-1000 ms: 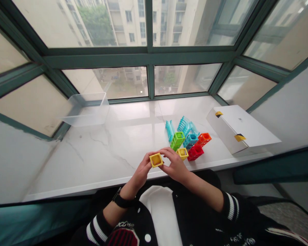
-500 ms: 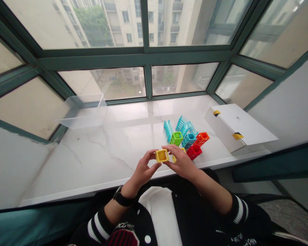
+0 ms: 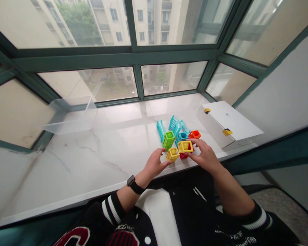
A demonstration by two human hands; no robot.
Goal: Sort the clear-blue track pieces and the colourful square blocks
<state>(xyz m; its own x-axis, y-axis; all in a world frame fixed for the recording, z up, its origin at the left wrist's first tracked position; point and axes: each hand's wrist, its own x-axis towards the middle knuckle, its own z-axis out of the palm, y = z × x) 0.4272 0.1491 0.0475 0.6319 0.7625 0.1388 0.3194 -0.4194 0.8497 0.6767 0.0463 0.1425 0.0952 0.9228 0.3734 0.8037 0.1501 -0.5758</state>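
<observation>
My right hand (image 3: 204, 156) holds a yellow block (image 3: 185, 147), an open square frame, between thumb and fingers. It hovers over a red block (image 3: 183, 155), which is mostly hidden beneath it. Just left of it stands a second yellow block (image 3: 172, 154) on the sill. My left hand (image 3: 156, 165) is beside that one, thumb and fingers apart at its left side; whether they touch it is unclear. Behind are a green block (image 3: 168, 139), a blue block (image 3: 181, 137) and an orange block (image 3: 194, 134).
Translucent blue track pieces (image 3: 175, 124) lie behind the blocks. A white box (image 3: 229, 121) with yellow-black tabs sits to the right. At the left is a clear plastic bin (image 3: 70, 127). The marble sill (image 3: 113, 136) ends at green window frames (image 3: 118, 60).
The yellow block has moved right, now in my right hand alone. My left hand has let go and shifted to the standing yellow block. The view has turned slightly right.
</observation>
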